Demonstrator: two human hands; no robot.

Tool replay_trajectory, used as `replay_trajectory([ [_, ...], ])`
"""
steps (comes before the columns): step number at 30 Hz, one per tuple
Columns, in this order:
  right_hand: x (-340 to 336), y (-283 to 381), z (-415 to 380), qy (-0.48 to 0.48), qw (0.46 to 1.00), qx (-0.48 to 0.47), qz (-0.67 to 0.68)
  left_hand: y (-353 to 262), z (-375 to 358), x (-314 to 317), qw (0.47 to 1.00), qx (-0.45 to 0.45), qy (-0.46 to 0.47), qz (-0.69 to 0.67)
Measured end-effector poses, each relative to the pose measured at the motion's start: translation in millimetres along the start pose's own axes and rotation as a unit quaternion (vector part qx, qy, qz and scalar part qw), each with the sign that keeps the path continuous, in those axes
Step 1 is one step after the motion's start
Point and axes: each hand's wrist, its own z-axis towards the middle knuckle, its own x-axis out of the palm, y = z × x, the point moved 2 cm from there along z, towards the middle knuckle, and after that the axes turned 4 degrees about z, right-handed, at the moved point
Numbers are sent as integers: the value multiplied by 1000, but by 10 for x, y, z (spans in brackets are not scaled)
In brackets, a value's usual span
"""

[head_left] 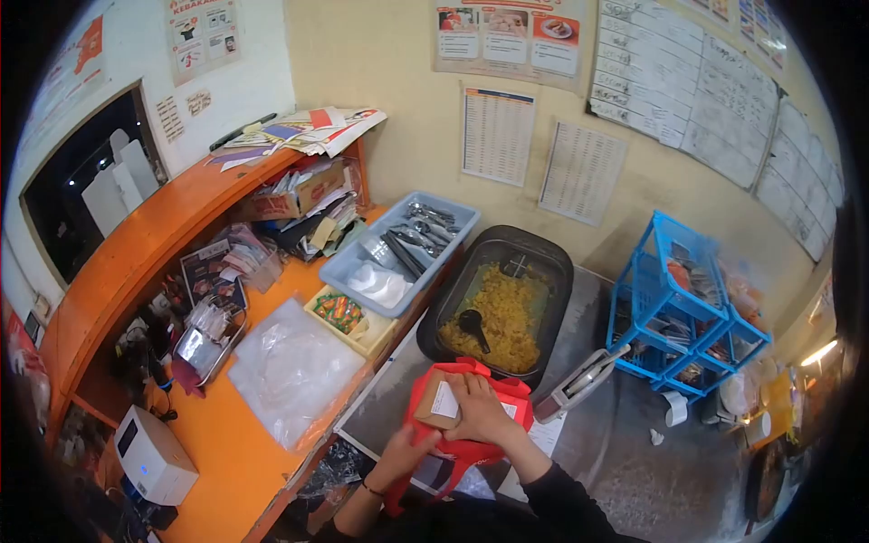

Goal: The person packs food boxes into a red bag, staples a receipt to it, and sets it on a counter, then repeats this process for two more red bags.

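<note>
A red carrier bag (516, 391) stands on the metal counter at the front. A brown cardboard box (436, 409) with a white label sits at the bag's mouth, partly inside it. My right hand (482, 412) lies over the box's right side, its fingers wrapped over the top edge. At the near left side of the bag, my left hand (403, 455) has its fingers closed on the red material, just below the box. White printed paper shows beside and under the bag.
Behind the bag sits a black tub (566, 271) of yellow rice with a black scoop (473, 328). A blue-grey bin (353, 271) of cutlery stands to its left. Blue baskets (647, 312) and an upright grey holder (579, 385) are on the right. Plastic sheets (294, 366) cover part of the orange desk.
</note>
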Motion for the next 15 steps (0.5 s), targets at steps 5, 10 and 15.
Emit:
replay_trajectory([
  [5, -65, 61, 16, -39, 999, -6, 17, -821, -376, -77, 981, -114, 156, 16],
  [10, -31, -19, 78, 10, 999, -20, 26, -1059, 58, -431, 920, 4, 313, 235],
  [15, -1174, -15, 517, 112, 993, -35, 25, -696, 394, -1542, 951, -9, 308, 8],
])
